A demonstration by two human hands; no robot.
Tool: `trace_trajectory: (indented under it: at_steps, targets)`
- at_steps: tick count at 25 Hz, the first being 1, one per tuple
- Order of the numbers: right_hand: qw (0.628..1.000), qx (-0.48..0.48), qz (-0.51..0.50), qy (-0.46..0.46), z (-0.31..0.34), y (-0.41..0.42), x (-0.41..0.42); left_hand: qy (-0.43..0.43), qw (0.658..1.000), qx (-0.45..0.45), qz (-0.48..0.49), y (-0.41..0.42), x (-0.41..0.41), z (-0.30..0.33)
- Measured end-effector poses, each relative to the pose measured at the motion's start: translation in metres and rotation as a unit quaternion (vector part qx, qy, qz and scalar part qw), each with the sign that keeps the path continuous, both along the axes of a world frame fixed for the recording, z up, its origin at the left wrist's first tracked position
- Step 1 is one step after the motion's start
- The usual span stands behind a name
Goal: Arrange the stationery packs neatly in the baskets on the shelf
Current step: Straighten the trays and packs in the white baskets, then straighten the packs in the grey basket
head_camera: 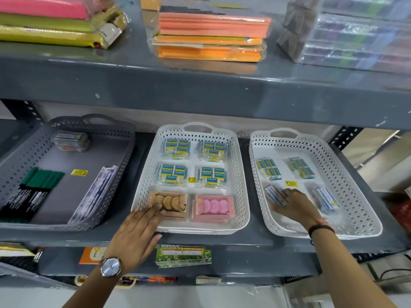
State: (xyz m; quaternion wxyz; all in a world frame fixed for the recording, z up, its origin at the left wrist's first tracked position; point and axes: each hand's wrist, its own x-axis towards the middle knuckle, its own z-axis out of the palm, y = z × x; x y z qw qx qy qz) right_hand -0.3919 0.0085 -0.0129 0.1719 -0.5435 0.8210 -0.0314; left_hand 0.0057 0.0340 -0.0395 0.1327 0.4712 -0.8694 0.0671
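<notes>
Head view, shelf [200,243]: grey metal, three baskets in a row.
Left basket [115,196]: grey, at 9 o'clock; held green-capped markers [37,183], a yellow price sticker, writing too small to read.
Middle basket [241,187]: white, at centre; held four blue-and-yellow packs [172,173] marked "apsara", a brown box [170,202] and a pink box [213,206].
Right basket [355,196]: white, at 3 o'clock; held small blue packs [268,170].
Left hand [135,235]: fingers spread flat, tips resting on the brown box; gripped nothing.
Right hand [293,203]: fingers laid over one blue pack; whether clamped, cannot tell.
Shelf-edge tag [182,255]: green, read "SUPER MARKET".
</notes>
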Motion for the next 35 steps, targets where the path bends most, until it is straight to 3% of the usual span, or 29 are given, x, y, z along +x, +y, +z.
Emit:
trace_trajectory:
  at_steps: [6,11,16,21,25,27,31,35]
  targets:
    - [0.995,-0.095,-0.027,-0.002,0.027,0.004,0.001,-0.02,1.0,0.015,0.007,0.0,0.003,0.008]
    - [0.977,-0.189,0.097,0.016,0.089,-0.013,0.038,-0.003,0.997,-0.003,0.071,0.003,0.023,0.027]
    - [0.948,-0.168,0.27,-0.031,0.111,-0.073,0.154,0.005,0.989,-0.02,0.147,-0.004,0.077,0.046]
    - [0.917,-0.165,0.351,-0.091,0.094,-0.146,0.299,-0.052,0.993,-0.004,0.102,-0.023,0.126,0.047]
    - [0.915,-0.151,0.371,-0.057,0.066,-0.196,0.38,-0.058,0.998,-0.003,0.022,-0.037,0.139,0.033]
    - [0.923,-0.137,0.36,0.01,0.049,-0.214,0.4,-0.049,0.999,-0.01,-0.004,-0.045,0.141,0.029]
    - [0.92,-0.089,0.361,0.12,0.031,-0.24,0.409,-0.06,0.997,-0.029,-0.038,-0.053,0.144,0.027]
    - [0.919,-0.058,0.356,0.159,0.021,-0.255,0.408,-0.071,0.995,-0.036,-0.061,-0.04,0.135,0.008]
